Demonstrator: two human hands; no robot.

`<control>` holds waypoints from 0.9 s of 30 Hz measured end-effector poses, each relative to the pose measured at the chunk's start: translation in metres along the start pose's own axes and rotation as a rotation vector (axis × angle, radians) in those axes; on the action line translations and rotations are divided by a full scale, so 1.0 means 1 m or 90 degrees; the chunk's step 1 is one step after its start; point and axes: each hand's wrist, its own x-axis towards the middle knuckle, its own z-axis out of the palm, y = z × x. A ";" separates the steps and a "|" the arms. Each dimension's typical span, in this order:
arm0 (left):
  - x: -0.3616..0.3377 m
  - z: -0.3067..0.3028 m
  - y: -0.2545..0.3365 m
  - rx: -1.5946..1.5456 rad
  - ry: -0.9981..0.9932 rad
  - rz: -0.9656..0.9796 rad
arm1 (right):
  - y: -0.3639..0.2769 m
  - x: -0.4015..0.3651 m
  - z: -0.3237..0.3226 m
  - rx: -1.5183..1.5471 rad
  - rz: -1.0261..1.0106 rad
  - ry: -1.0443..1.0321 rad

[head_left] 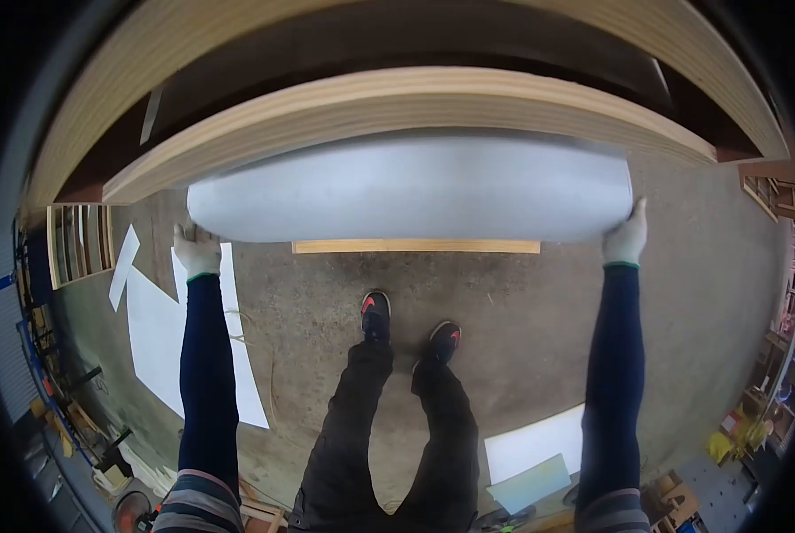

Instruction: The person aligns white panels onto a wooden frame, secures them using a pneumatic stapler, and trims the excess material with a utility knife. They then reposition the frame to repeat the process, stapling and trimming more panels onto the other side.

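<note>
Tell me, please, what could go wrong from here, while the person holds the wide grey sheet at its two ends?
1. The grey sheet is gripped only at its far ends, by the left hand and the right hand. It may slip or twist.
2. It sits against the stacked wooden boards and could scrape or catch on their edges.
3. White sheets lie on the floor beside the shoes. A step onto them might slide.

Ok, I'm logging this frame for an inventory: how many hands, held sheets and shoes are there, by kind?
hands: 2, the left hand and the right hand, one at each end of the sheet
grey sheet: 1
shoes: 2, the left shoe and the right shoe
total: 5
</note>
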 end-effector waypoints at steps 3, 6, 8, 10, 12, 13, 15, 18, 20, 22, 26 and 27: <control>-0.053 0.030 0.016 -0.009 -0.088 -0.081 | 0.001 -0.027 0.034 -0.101 -0.096 -0.067; -0.061 0.014 -0.003 0.136 -0.175 -0.041 | -0.001 -0.058 0.040 -0.404 -0.075 -0.019; -0.075 0.019 -0.009 0.111 -0.157 -0.057 | 0.002 -0.063 0.034 -0.398 0.034 0.045; -0.078 0.020 -0.013 0.179 -0.172 -0.009 | 0.009 -0.060 0.028 -0.407 0.022 0.022; -0.080 0.026 -0.012 0.227 -0.127 0.004 | 0.016 -0.043 0.014 -0.415 -0.024 0.012; -0.074 0.025 -0.016 0.261 -0.108 0.032 | 0.030 -0.020 -0.008 -0.407 -0.086 -0.011; -0.090 0.038 -0.009 0.144 -0.037 -0.074 | 0.019 -0.055 0.018 -0.346 -0.056 0.051; -0.117 0.035 0.002 0.025 -0.028 -0.214 | 0.016 -0.099 0.030 -0.422 0.003 0.028; -0.132 0.032 0.012 -0.029 -0.066 -0.272 | 0.013 -0.126 0.032 -0.418 0.079 -0.068; -0.140 0.024 0.021 -0.057 -0.109 -0.269 | 0.018 -0.144 0.028 -0.472 0.128 -0.134; -0.181 -0.007 0.044 -0.003 -0.146 -0.285 | -0.008 -0.239 0.042 -0.906 -0.058 -0.345; -0.203 -0.030 0.052 0.057 -0.202 -0.202 | -0.019 -0.268 0.042 -0.967 -0.038 -0.370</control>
